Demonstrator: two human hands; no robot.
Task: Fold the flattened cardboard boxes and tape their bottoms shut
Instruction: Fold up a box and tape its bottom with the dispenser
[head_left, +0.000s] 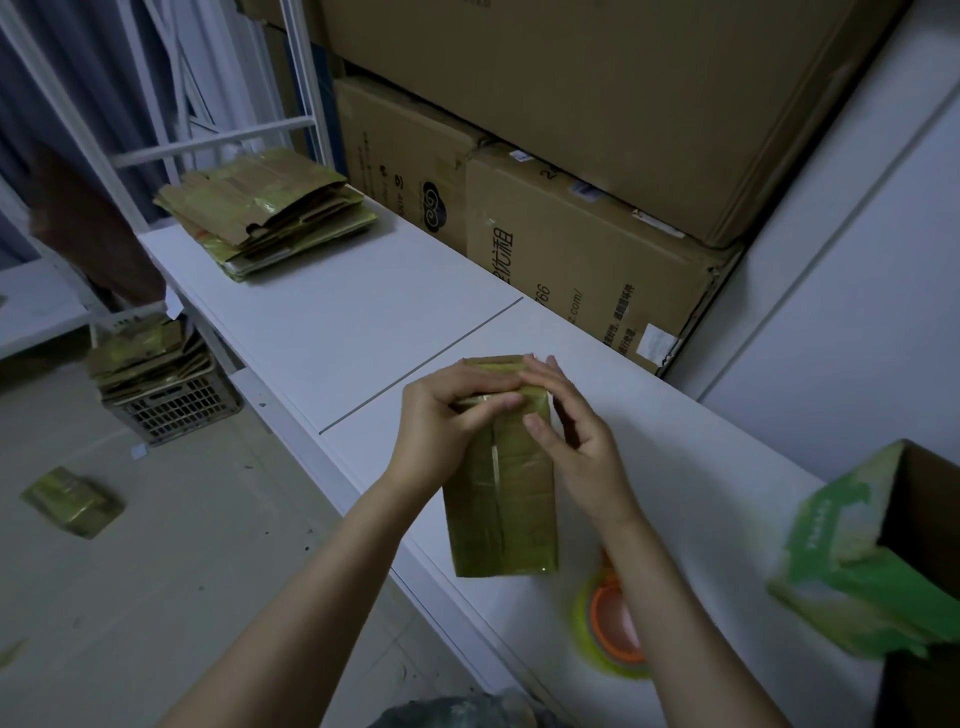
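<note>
Tape roll (610, 623) lower centre, one. Left hand (441, 410) grips one folded box (501, 514); right hand (576, 431) flat against it. Crate (176, 410), left: flattened boxes (140, 353).

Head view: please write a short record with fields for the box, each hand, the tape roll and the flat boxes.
box: folded, on white table, tape along seam
left hand: grips box's far end
right hand: fingers straight, touching box's far end
tape roll: on table, partly hidden
flat boxes: stacked at table's far left

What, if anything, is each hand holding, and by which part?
The left hand grips the small box at its far end; the right hand rests against that end's right side.
</note>
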